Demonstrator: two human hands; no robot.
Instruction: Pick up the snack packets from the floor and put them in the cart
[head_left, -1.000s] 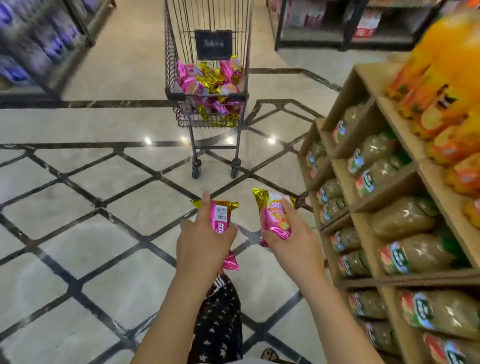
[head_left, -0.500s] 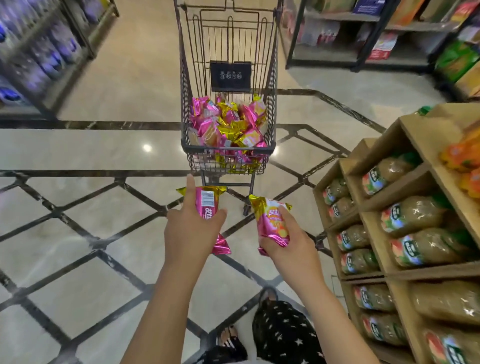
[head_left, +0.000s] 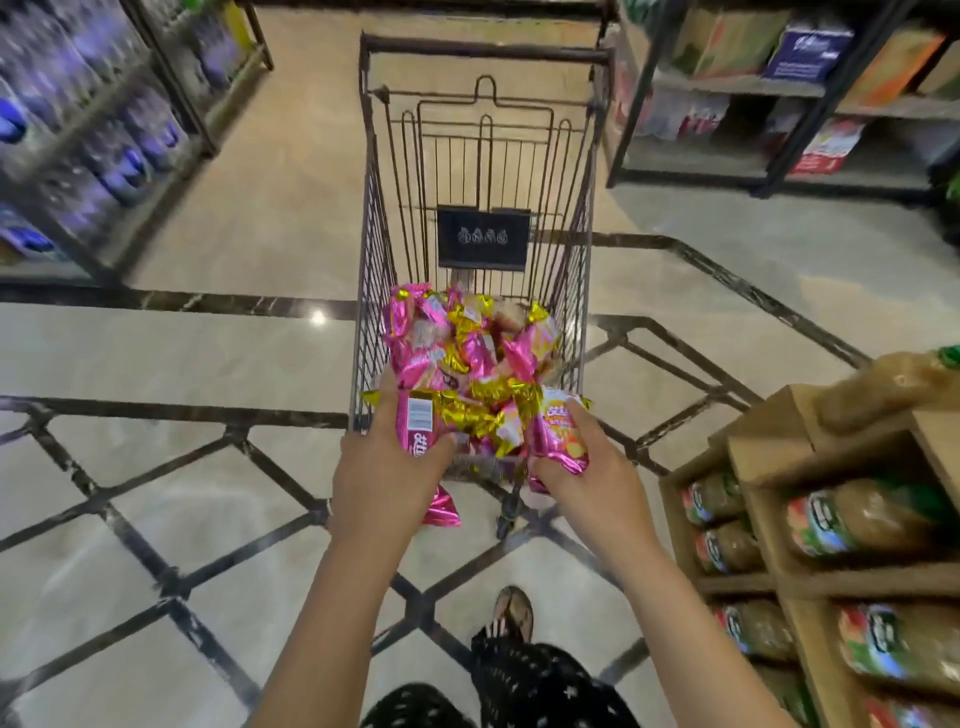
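A wire shopping cart (head_left: 369, 218) stands right in front of me, its near end at my hands. Inside it lies a pile of several pink and gold snack packets (head_left: 467, 353). My left hand (head_left: 384, 467) grips a pink packet with a barcode side up (head_left: 418, 431), at the cart's near left corner. My right hand (head_left: 592, 473) grips another pink and gold packet (head_left: 558, 436) at the cart's near right corner. Both held packets sit at the near rim of the basket.
A wooden rack of bottled drinks (head_left: 852, 525) stands close at my right. Dark metal shelves with goods line the far right (head_left: 779, 150) and the left (head_left: 93, 156). The floor (head_left: 156, 364) is pale marble with dark lines. My sandalled foot (head_left: 514, 613) shows below.
I have walked up to the cart, which now looks much nearer and larger. Both hands have carried their packets forward to the cart's near rim.
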